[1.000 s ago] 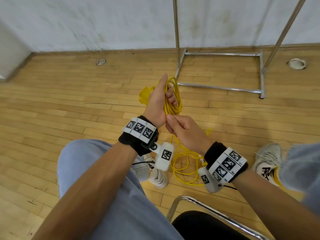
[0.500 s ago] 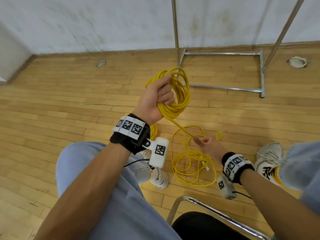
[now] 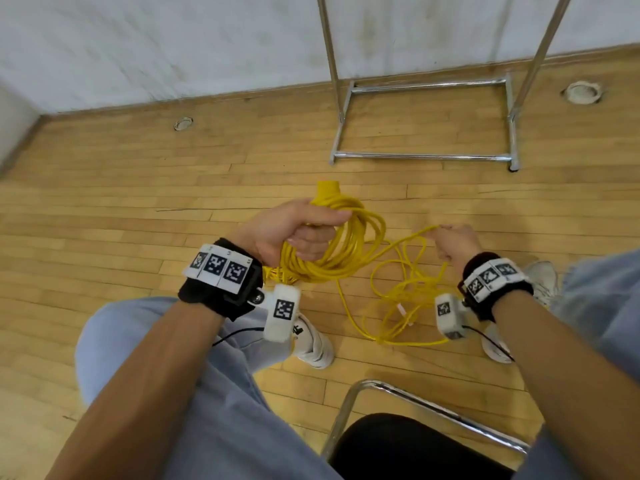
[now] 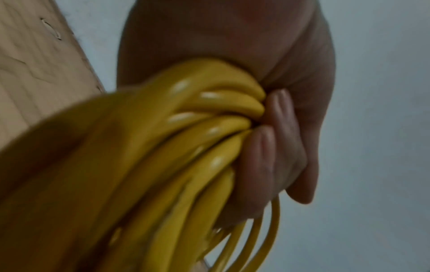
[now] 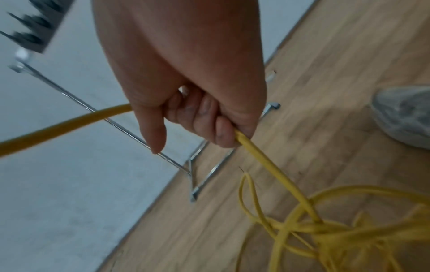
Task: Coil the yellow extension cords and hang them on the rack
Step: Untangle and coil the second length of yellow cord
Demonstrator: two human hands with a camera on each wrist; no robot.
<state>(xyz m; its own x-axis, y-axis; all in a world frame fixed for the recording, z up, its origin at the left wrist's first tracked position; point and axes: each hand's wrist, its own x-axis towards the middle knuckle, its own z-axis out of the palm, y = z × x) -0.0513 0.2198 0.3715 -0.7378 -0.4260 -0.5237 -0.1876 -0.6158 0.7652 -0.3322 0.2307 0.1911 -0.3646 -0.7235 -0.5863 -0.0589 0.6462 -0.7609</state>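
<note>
- The left hand (image 3: 294, 230) grips a bundle of finished loops, the coil (image 3: 332, 251), its fingers (image 4: 267, 147) wrapped tight around the gathered strands; a yellow plug end (image 3: 328, 188) pokes out past the far side of the fist.
- The right hand (image 3: 453, 244) sits to the right of the coil, apart from it, fingers (image 5: 209, 117) curled around a single run of the yellow cord (image 5: 274, 165).
- From that hand the cord runs two ways: one stretch arcs left to the coil, the other drops near and down to a loose tangle (image 3: 405, 303) on the floor (image 3: 138, 202), between the person's shoes.
- So the next loop, as I judge it, means carrying the right hand leftward across the gap to the left fist, which is the nearer hand to the coil and acts as the anchor.
- The slack on the floor looks knotted over itself, and could snag as it is drawn up.
- The rack (image 3: 422, 155) stands on the far side, right of centre, with nothing hung on the part that shows.
</note>
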